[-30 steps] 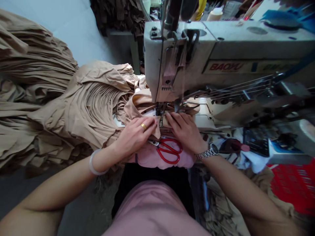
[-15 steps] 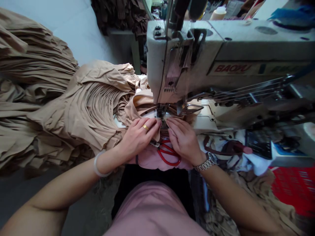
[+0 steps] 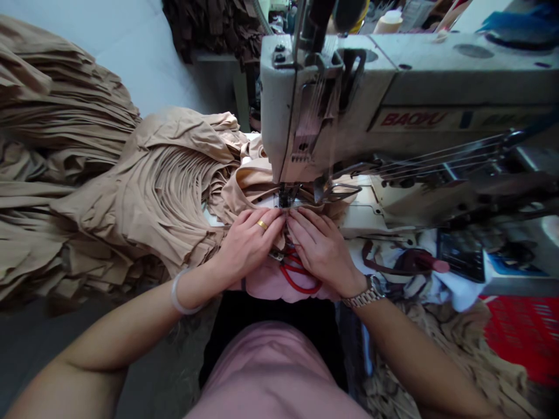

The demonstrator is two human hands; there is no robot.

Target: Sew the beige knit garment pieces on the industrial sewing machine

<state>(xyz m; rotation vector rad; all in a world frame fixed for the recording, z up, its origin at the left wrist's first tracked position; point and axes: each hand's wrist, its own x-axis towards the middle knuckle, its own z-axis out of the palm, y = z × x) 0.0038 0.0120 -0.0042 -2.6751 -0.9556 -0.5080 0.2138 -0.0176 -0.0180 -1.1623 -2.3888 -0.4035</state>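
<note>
1. Beige fabric is bunched on the sewing machine bed in the head view, feeding in right under the presser foot of a BAOYU industrial sewing machine. The cloth sits just ahead of both hands and runs under their fingertips.
2. Hands are close together, and the fingertips nearly meet right in front of the foot. The left hand is curled down on the beige fabric with a gold ring on one finger and a pale bangle at the wrist. The right hand mirrors it, fingers clamped on the same fold, with a metal wristwatch on the wrist.
3. Red-handled scissors lie on pink cloth right below the hands, partly hidden by the right hand.
4. A big pile of beige fabric pieces fans out to the left of the machine, and a red plastic crate sits low on the right.
</note>
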